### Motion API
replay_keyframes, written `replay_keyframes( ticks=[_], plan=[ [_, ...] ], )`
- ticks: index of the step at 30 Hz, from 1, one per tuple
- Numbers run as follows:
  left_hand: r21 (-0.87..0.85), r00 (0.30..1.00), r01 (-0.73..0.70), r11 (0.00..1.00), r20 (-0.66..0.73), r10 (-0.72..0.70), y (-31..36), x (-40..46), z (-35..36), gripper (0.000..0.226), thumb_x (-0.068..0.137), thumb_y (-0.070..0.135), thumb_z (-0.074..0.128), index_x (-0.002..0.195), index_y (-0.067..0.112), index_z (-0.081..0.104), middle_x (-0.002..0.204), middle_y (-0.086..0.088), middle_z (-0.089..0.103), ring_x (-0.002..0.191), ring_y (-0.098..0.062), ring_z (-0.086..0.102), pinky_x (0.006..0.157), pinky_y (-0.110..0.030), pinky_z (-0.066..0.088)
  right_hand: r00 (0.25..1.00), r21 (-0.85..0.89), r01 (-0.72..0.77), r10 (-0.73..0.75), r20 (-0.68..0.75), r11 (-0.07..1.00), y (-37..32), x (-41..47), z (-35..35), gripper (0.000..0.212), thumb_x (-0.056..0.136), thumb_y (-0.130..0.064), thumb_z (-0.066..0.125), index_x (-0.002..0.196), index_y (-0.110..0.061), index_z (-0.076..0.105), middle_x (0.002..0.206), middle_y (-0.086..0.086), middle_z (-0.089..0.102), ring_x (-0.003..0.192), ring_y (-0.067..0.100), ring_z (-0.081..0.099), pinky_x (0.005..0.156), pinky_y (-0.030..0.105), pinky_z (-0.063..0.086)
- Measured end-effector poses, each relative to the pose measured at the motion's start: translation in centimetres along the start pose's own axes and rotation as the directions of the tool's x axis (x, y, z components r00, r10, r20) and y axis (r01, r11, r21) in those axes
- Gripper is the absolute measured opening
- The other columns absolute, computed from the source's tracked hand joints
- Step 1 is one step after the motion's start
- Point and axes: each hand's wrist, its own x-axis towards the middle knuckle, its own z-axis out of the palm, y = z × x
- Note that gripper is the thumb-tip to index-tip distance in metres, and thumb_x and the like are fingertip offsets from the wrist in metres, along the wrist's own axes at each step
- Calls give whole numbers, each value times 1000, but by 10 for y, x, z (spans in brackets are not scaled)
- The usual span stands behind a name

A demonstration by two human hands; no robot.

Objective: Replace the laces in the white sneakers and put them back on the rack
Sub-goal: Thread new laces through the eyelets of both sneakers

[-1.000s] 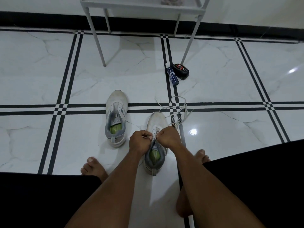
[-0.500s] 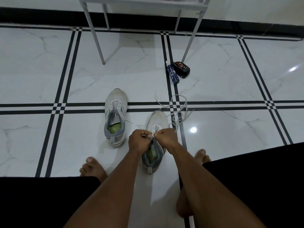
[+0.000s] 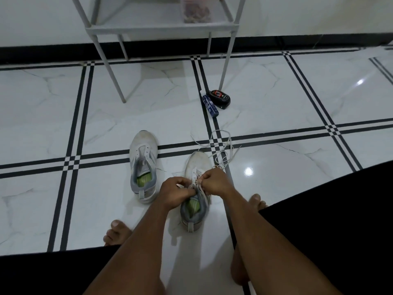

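Note:
Two white sneakers with grey heels and green insoles stand on the tiled floor. The left sneaker (image 3: 143, 165) has no lace and stands alone. Over the right sneaker (image 3: 195, 201) both hands meet at the eyelets: my left hand (image 3: 175, 193) and my right hand (image 3: 214, 181) each pinch the white lace at the tongue, fingers curled. A loose white lace (image 3: 221, 147) trails in loops on the floor beyond that shoe's toe. The grey metal rack (image 3: 161, 29) stands against the wall at the back.
A blue tube (image 3: 210, 105) and a small black container with a red label (image 3: 219, 98) lie by the rack's right front leg. My bare feet (image 3: 118, 233) rest on the floor either side of the right sneaker. A bag sits on the rack shelf (image 3: 196, 10).
The view has tilted up, so more of the rack shows. Both hands stay on the lace at the right sneaker, with only small finger shifts.

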Motion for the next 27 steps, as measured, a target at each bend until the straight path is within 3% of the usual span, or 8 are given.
replay_keyframes(
  ticks=[4, 7, 9, 12, 15, 22, 26, 27],
  plan=[
    [-5, 1000, -9, 1000, -16, 9, -4, 3, -2, 24, 72, 38, 84, 94, 28, 84, 87, 14, 79, 80, -8, 75, 84, -41, 64, 998, 68, -36, 40, -46, 997, 6, -1, 6, 17, 81, -15, 70, 76, 1, 75, 80, 20, 75, 80, 37, 77, 71, 56, 65],
    [-82, 999, 29, 996, -12, -30, -5, 7, -1, 23, 74, 31, 82, 96, 28, 85, 91, 11, 80, 89, -10, 75, 90, -44, 63, 998, -33, 39, -41, -51, 999, 1, 0, 7, 27, 88, -12, 74, 60, -16, 73, 60, -5, 70, 69, 23, 73, 72, 41, 65],
    [-130, 998, 51, 990, -25, -55, -5, 7, 0, 19, 78, 22, 80, 96, 27, 85, 92, 8, 80, 91, -13, 75, 91, -43, 63, 995, -132, 91, -94, -14, 987, -7, -1, 4, 33, 88, -9, 72, 59, -24, 71, 59, -12, 65, 67, 14, 67, 69, 31, 58],
    [-177, 996, 70, 982, -48, -80, -4, 5, 2, 17, 84, 13, 77, 96, 23, 83, 92, 4, 80, 93, -19, 75, 89, -40, 63, 992, -246, 122, -116, 38, 961, -11, 4, -1, 19, 86, -5, 67, 71, -9, 78, 70, 1, 72, 71, 15, 68, 68, 27, 54],
    [-210, 994, 84, 974, -53, -97, -6, 4, 3, 15, 80, 19, 78, 94, 22, 81, 92, 0, 79, 92, -22, 74, 87, -42, 63, 987, -351, 157, -140, 75, 923, -14, 8, -3, 16, 85, -8, 64, 78, -2, 77, 79, 14, 75, 80, 27, 73, 73, 35, 62],
    [-245, 995, 88, 966, -30, -98, -9, 7, 1, 33, 61, 37, 82, 91, 23, 82, 87, 2, 79, 89, -21, 77, 86, -46, 64, 970, -462, 242, -220, 103, 853, -21, 12, 1, 12, 85, -10, 68, 88, -5, 79, 93, 12, 75, 92, 28, 71, 82, 40, 63],
    [-268, 992, 109, 957, -35, -123, -1, 7, 2, 6, 82, 22, 78, 84, 20, 84, 84, -4, 80, 92, -31, 76, 86, -48, 64, 971, -449, 237, -215, 101, 861, -14, 12, 5, 11, 82, -9, 70, 83, -9, 81, 91, 9, 77, 90, 24, 72, 84, 38, 62],
    [-266, 990, 120, 957, -45, -137, -2, 8, 3, 8, 88, 17, 76, 84, 20, 83, 84, -4, 80, 92, -31, 76, 87, -47, 64, 969, -455, 248, -226, 104, 855, -13, 12, 5, 11, 81, -8, 70, 83, -9, 81, 90, 9, 77, 90, 24, 72, 83, 38, 62]
  ],
)
